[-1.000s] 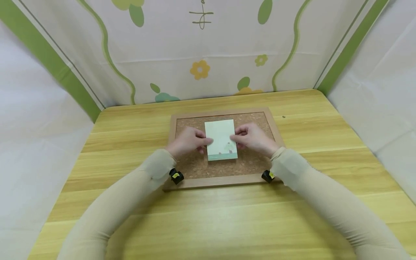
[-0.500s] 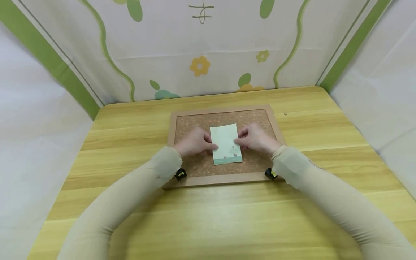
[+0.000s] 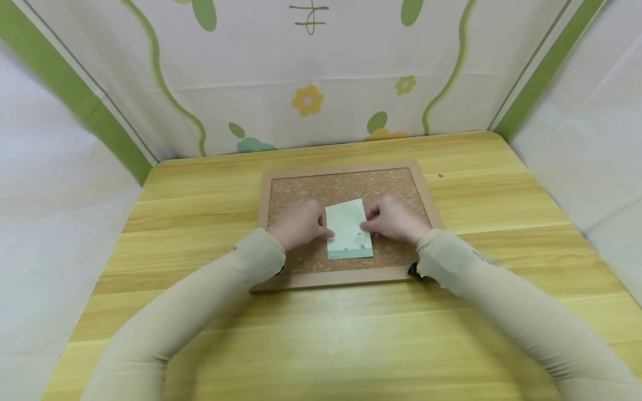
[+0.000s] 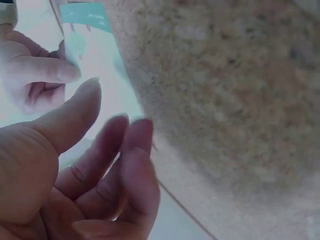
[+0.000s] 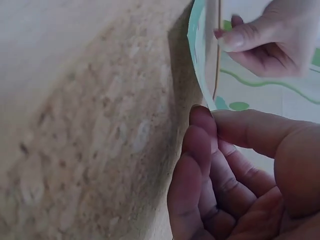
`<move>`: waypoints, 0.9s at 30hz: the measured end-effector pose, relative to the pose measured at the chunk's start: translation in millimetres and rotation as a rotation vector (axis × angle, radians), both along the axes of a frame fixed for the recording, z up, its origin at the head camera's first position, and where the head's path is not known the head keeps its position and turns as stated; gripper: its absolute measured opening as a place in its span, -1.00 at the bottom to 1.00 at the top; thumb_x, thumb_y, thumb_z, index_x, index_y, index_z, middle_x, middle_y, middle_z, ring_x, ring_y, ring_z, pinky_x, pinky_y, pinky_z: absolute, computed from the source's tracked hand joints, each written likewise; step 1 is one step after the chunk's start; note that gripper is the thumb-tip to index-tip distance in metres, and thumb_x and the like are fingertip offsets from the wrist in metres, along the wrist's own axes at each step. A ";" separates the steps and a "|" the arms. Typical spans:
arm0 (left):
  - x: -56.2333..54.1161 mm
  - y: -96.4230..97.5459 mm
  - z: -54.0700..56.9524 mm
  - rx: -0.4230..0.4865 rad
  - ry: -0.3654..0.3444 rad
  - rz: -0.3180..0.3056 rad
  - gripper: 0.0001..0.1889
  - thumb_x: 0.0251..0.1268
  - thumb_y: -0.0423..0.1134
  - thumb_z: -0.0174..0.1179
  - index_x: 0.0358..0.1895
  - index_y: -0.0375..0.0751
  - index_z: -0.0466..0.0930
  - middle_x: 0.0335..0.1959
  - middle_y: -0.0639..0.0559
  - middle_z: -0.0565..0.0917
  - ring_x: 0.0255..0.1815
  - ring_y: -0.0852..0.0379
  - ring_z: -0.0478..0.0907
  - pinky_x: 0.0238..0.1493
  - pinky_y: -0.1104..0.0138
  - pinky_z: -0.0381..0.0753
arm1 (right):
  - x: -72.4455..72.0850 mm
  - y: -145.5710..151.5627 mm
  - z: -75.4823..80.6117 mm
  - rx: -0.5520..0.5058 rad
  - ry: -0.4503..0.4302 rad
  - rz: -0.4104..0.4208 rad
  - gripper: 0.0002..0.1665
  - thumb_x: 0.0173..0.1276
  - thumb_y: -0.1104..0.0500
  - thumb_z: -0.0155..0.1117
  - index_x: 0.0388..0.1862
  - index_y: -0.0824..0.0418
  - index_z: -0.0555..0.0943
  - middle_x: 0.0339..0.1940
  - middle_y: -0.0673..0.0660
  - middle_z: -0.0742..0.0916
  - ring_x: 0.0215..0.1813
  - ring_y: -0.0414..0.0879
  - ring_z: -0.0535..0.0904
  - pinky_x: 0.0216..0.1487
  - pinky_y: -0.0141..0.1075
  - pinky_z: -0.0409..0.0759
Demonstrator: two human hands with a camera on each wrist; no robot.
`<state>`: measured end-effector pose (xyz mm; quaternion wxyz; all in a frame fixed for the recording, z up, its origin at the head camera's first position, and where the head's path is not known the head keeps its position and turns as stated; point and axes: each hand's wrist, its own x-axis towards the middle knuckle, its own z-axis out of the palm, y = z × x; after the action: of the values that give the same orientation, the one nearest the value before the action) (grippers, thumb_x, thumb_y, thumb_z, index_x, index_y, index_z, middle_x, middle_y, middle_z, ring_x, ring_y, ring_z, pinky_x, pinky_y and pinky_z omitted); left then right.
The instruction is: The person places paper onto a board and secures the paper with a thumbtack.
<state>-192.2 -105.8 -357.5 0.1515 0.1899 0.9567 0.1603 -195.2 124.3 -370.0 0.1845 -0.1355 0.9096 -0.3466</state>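
A pale green note sheet (image 3: 346, 225) with a teal band and small printed drawings lies tilted over the cork of a framed corkboard (image 3: 301, 188). My right hand (image 3: 393, 218) pinches its right edge between thumb and fingertips; the right wrist view shows the sheet (image 5: 198, 65) nearly edge-on and slightly bowed. At the left edge is my left hand (image 3: 299, 221), its thumb overlapping the paper in the head view. The left wrist view shows this left hand (image 4: 100, 155) with thumb and loosely bent fingers apart, in front of the sheet (image 4: 97, 55).
The corkboard's pale wooden frame (image 3: 336, 277) rests on a wood-grain table (image 3: 321, 340). A small dark speck (image 3: 441, 175) lies right of the board. Behind the table hangs a white cloth (image 3: 241, 67) printed with flowers and leaves.
Both hands and the sheet have moved down and slightly right over the board. My left thumb and fingers have come off the sheet's left edge, and the sheet has tilted.
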 end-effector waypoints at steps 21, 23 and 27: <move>3.0 -1.1 -19.5 -0.287 0.004 -0.225 0.12 0.07 0.47 0.17 0.61 -0.07 0.00 0.61 0.03 0.00 0.57 -0.32 -0.24 0.36 -0.33 -0.03 | -2.9 -10.4 -5.7 0.181 0.067 0.015 -0.82 0.30 0.17 0.41 -0.17 0.22 0.74 -0.52 0.00 0.69 -0.48 -0.12 0.47 -0.37 -0.27 0.41; 2.3 -0.3 -20.1 -0.292 0.001 -0.227 0.12 0.08 0.47 0.16 0.61 -0.08 -0.02 0.61 0.03 -0.01 0.57 -0.33 -0.26 0.36 -0.34 -0.05 | -3.4 -10.5 -5.5 0.200 0.067 0.011 -0.74 0.29 0.16 0.43 -0.07 0.23 0.74 -0.47 0.02 0.71 -0.46 -0.10 0.46 -0.34 -0.25 0.40; 2.5 1.8 -20.2 -0.315 0.008 -0.228 0.13 0.09 0.47 0.14 0.61 -0.09 -0.05 0.62 0.00 -0.04 0.57 -0.34 -0.25 0.37 -0.34 -0.06 | -4.3 -11.1 -5.2 0.228 0.081 0.016 -0.60 0.28 0.15 0.45 0.08 0.24 0.70 -0.31 0.08 0.76 -0.47 -0.08 0.41 -0.29 -0.23 0.38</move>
<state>-189.7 -104.0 -377.7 0.1927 0.2715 0.9429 -0.0102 -199.5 113.2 -375.2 0.1644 -0.1347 0.9488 -0.2336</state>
